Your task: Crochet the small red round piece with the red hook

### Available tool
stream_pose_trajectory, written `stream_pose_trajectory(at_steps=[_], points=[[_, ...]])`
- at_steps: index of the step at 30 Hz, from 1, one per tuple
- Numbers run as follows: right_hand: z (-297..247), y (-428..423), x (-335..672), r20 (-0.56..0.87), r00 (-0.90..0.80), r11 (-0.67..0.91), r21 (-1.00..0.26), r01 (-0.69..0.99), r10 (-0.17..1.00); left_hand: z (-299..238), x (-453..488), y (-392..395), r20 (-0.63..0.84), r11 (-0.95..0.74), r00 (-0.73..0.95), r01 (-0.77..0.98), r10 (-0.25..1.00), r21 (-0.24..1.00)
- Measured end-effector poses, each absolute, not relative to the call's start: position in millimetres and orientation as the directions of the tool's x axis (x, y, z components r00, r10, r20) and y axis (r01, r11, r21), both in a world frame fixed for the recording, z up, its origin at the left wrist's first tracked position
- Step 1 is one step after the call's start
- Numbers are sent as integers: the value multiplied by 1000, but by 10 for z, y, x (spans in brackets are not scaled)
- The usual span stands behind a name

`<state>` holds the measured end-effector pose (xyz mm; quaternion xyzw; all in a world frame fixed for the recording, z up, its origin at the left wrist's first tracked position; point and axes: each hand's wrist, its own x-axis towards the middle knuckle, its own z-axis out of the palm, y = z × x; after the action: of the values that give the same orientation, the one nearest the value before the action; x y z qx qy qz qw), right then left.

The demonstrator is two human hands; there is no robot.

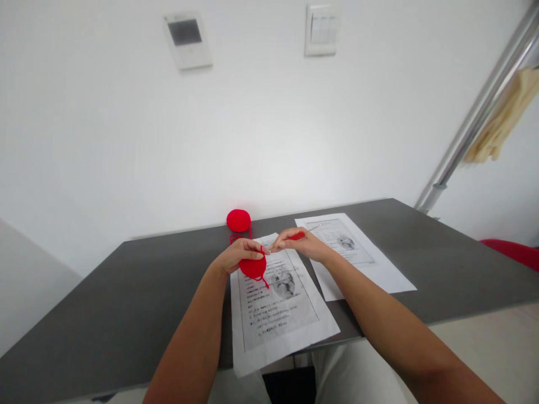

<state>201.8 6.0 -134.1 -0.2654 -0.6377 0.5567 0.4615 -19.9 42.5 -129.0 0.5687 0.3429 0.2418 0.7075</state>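
My left hand is closed on a small round red crocheted piece, which hangs just below its fingers above a printed sheet. A short red yarn tail dangles from the piece. My right hand pinches a crochet hook with a red handle, its metal tip pointing toward the left hand's fingers. The two hands nearly meet over the sheet. A red ball of yarn lies on the grey table behind my left hand, with a strand leading toward the hands.
A second printed sheet lies to the right of the first. The table meets a white wall carrying an intercom panel and a light switch. A slanted metal pole and a red chair edge stand at right.
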Motion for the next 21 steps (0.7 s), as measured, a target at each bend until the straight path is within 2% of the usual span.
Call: stream_pose_trajectory(at_steps=[12,21], points=[[-1339,65,1990,347,-313,317,-938,-143,884,-1261,-152,403,-144,206,545,-53,826,977],[-1407,95,1919,377,-296,319,-921,-225,878,-1260,-128,395,-135,210,525,-84,840,974]])
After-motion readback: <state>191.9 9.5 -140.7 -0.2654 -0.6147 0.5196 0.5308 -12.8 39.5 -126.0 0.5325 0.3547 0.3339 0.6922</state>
